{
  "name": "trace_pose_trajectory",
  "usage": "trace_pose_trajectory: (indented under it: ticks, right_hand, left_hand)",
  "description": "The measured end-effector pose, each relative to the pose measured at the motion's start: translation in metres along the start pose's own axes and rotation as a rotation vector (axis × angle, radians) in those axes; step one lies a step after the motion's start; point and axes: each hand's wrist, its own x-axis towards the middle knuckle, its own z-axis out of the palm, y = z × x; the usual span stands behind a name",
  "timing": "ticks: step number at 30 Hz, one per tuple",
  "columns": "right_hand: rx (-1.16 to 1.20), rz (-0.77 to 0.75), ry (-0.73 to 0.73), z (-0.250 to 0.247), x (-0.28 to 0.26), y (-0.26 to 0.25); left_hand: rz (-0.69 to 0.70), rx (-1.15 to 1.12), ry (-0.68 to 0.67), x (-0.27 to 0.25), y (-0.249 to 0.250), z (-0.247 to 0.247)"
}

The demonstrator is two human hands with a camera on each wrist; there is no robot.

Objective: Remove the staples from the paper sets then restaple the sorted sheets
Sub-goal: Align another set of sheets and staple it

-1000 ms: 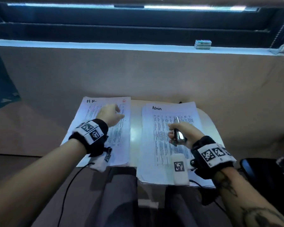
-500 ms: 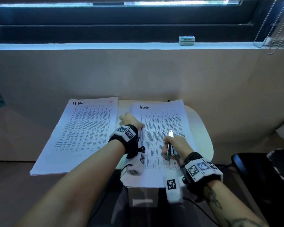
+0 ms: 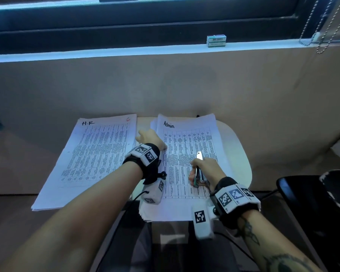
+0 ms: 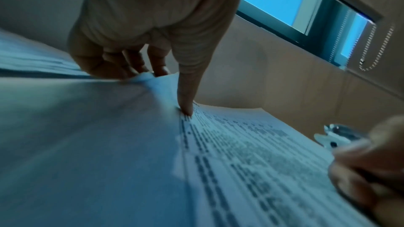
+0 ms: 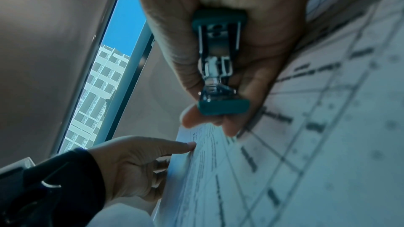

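The left hand (image 3: 150, 139), over the H.R stack (image 3: 90, 160) a second ago, now sits at the left edge of the Admin stack (image 3: 186, 165), thumb on top and fingers curled under the lifted top sheets. The right hand (image 3: 206, 171) with the stapler (image 3: 198, 169) is a little nearer.

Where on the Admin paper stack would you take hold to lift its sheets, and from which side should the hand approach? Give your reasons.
Probably the Admin stack is best taken at its left long edge, approached from the gap beside the H.R stack. There the left hand already has its thumb on top and fingers curled under the raised edge. The right hand grips the stapler over the stack's middle.
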Motion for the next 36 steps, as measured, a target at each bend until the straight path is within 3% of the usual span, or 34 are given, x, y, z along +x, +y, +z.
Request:
trace_pose_trajectory:
  ticks: [7,13,18,23,28,30,32,36]
  right_hand:
    - [0.005,-0.011,0.006,0.000,0.001,0.001]
    - [0.021,-0.017,0.003,0.000,0.001,0.002]
    - [0.026,-0.015,-0.003,0.000,0.000,0.002]
    - [0.041,-0.013,0.000,0.000,0.002,0.003]
    - [0.093,0.024,-0.043,-0.002,-0.003,-0.003]
    - [0.153,0.032,-0.070,-0.007,-0.010,-0.008]
    - [0.132,-0.048,0.000,-0.017,-0.016,-0.018]
    - [0.076,-0.326,0.463,-0.049,-0.017,-0.053]
  left_hand:
    - [-0.014,0.119,-0.036,0.000,0.001,0.001]
    - [0.069,0.150,0.002,-0.003,0.010,0.009]
    - [0.084,-0.105,-0.115,-0.001,0.013,0.003]
    - [0.051,-0.103,-0.108,-0.002,0.010,0.000]
    - [0.221,-0.119,0.063,-0.017,0.011,-0.002]
    - [0.295,-0.392,-0.041,-0.020,0.010,-0.005]
    - [0.331,-0.684,-0.189,-0.024,0.009,-0.015]
    - [0.442,-0.989,-0.313,-0.031,0.006,-0.043]
